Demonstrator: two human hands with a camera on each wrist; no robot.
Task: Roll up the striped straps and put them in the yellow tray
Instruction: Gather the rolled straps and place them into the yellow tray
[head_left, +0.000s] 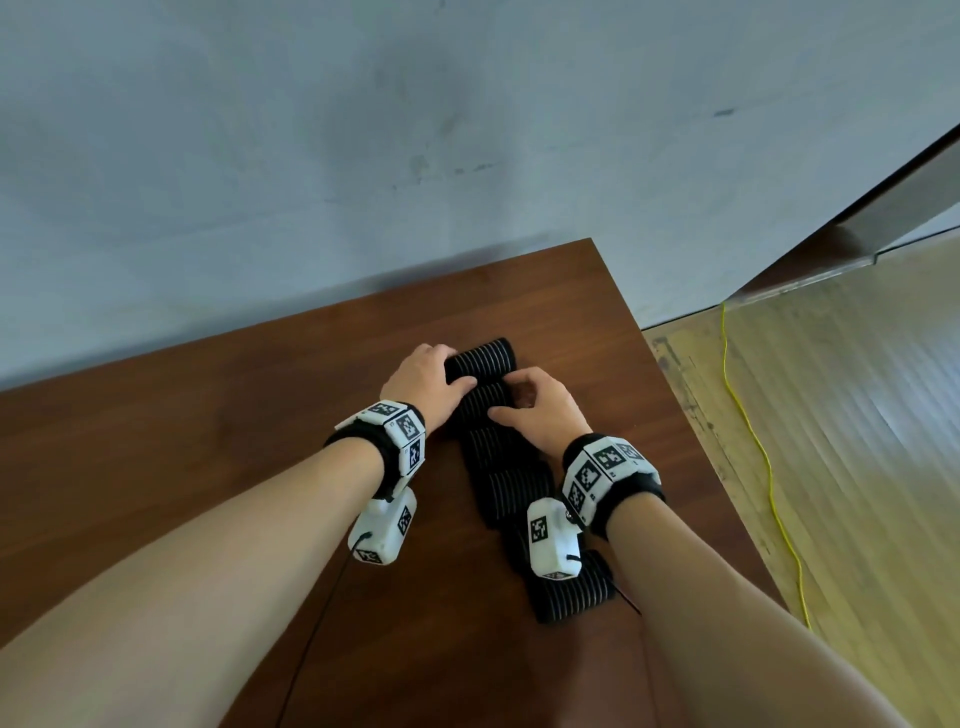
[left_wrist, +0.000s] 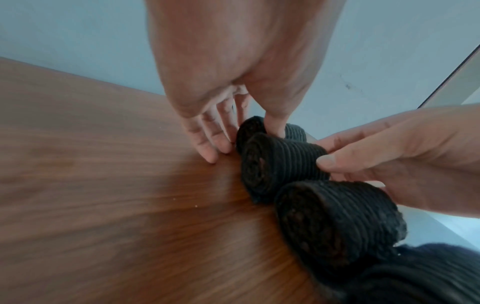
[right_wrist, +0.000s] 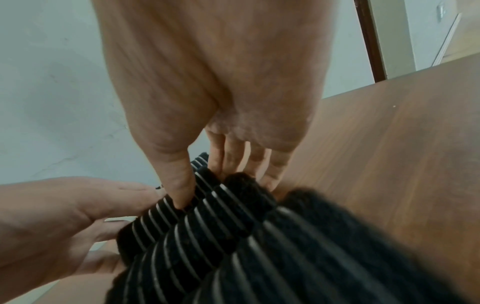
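Several rolled black straps with thin white stripes lie side by side in a row on the brown table. My left hand pinches the left end of the farthest roll, its thumb pressed into the seam behind it and its fingers reaching down to the table. My right hand grips the second roll, with the thumb on top and the fingers curled at its right end. In the left wrist view the roll ends show as tight spirals. The nearest roll lies under my right wrist. No yellow tray is in view.
The table's right edge runs close beside the rolls, with yellowish floor and a thin yellow cable beyond it. A pale wall stands behind the table's far edge. Bare wood lies to the left of the rolls.
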